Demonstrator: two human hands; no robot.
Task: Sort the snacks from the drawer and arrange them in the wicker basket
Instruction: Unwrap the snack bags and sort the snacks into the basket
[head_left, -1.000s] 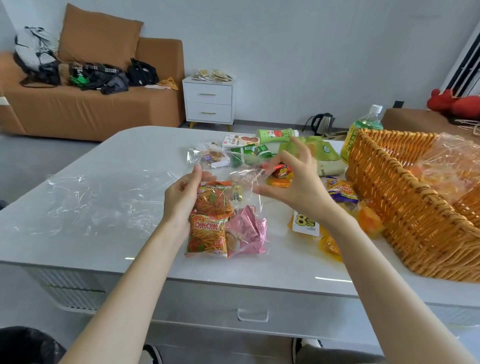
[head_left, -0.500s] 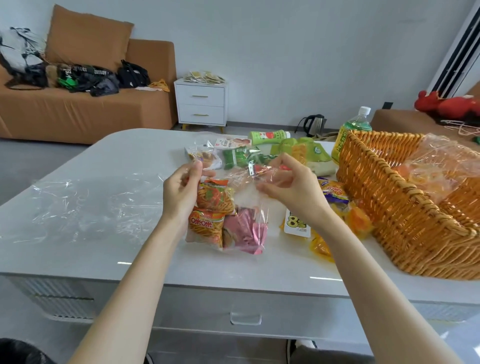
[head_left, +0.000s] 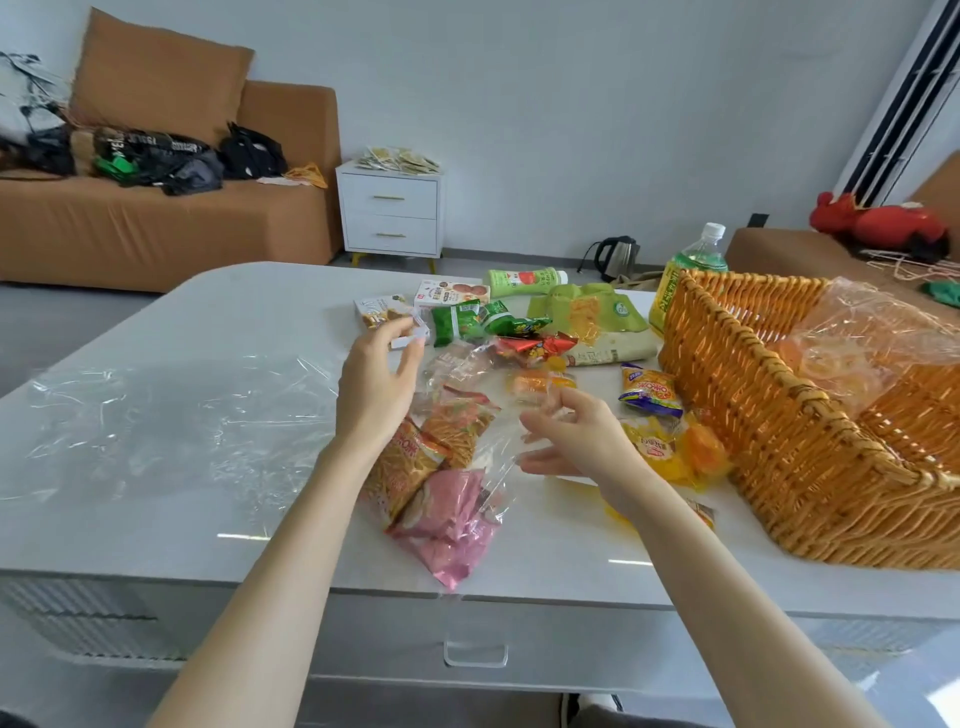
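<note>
the clear plastic bag of orange and pink snack packets (head_left: 451, 512) is lying in the lower centre of the frame, its long axis running from the near edge up toward the left hand (head_left: 376, 387), which is hovering over its upper end, fingers spread, gripping nothing. the right hand (head_left: 576, 441) is sitting just right of it, fingers curling at the film; pinching or not, i cannot tell. the woven orange wicker basket (head_left: 779, 441) is standing further right, nearer that hand.

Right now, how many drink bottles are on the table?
2. One green-labelled bottle lies on its side near the far edge of the table. One white-capped bottle stands upright just behind the far-left corner of the wicker basket. More could be hidden behind the basket.
</note>
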